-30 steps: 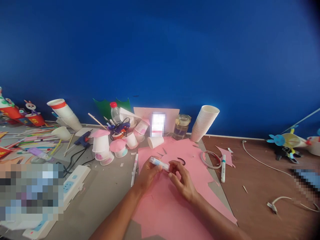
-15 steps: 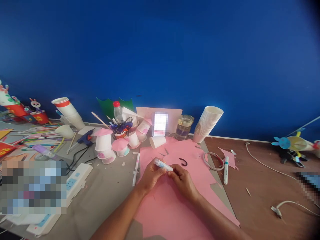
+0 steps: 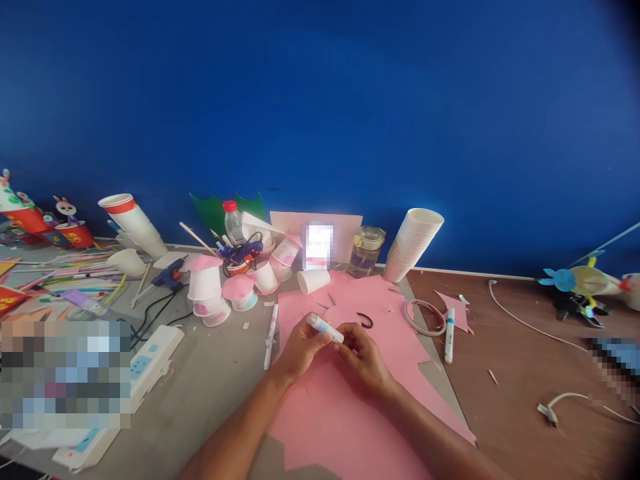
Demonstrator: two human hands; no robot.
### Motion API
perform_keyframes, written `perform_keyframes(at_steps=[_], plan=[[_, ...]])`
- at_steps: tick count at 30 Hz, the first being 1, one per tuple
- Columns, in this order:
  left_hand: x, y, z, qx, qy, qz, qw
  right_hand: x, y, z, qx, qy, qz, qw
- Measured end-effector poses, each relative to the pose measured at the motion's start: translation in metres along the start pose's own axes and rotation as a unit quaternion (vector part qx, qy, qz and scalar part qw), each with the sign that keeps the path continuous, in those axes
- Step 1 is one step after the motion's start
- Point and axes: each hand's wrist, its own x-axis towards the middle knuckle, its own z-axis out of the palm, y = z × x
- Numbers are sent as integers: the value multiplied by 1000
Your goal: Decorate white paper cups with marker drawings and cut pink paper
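My left hand (image 3: 300, 349) grips a small white glue stick (image 3: 325, 328) with a blue label, held slanted over a big pink paper sheet (image 3: 345, 413). The fingers of my right hand (image 3: 364, 355) are closed on the stick's lower right end. Just beyond my hands a small black curved cut-out (image 3: 365, 321) lies on the pink sheet. A white marker (image 3: 271, 337) lies left of my left hand on the grey table.
Stack of white paper cups (image 3: 411, 244), glass jar (image 3: 366, 251), tape ring (image 3: 425, 317) and a second marker (image 3: 449, 325) are to the right. Pink-topped cups (image 3: 210, 293), glue gun (image 3: 170, 273), power strip (image 3: 150, 357) and straws lie left. White cable (image 3: 520, 320) crosses the brown table.
My right hand's fingers have closed onto the end of the glue stick, where before they were spread beside it. The view has shifted slightly.
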Motion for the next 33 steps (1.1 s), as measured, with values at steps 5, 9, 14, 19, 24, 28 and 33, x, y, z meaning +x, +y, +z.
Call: perform_keyframes(at_steps=[5,9,14,19,24,28,33], plan=[[0,2,0,25,3,3,1000,-3,0,1,40,-33,33,998],[0,4,1,35,-12,14,999,-5,-6,5,81,-46,64,994],[-1,6,6,-12,-93,-2,996,-1,-11,9,232,-76,189,951],[0,4,6,3,-43,4,999,2,-15,6,316,-65,163,932],[0,4,2,43,2,25,999,2,-18,5,303,-65,169,936],[-1,5,4,48,-23,27,998,3,-15,5,309,-111,227,917],[-1,4,7,1,-100,-7,995,3,-11,5,352,-94,230,903]])
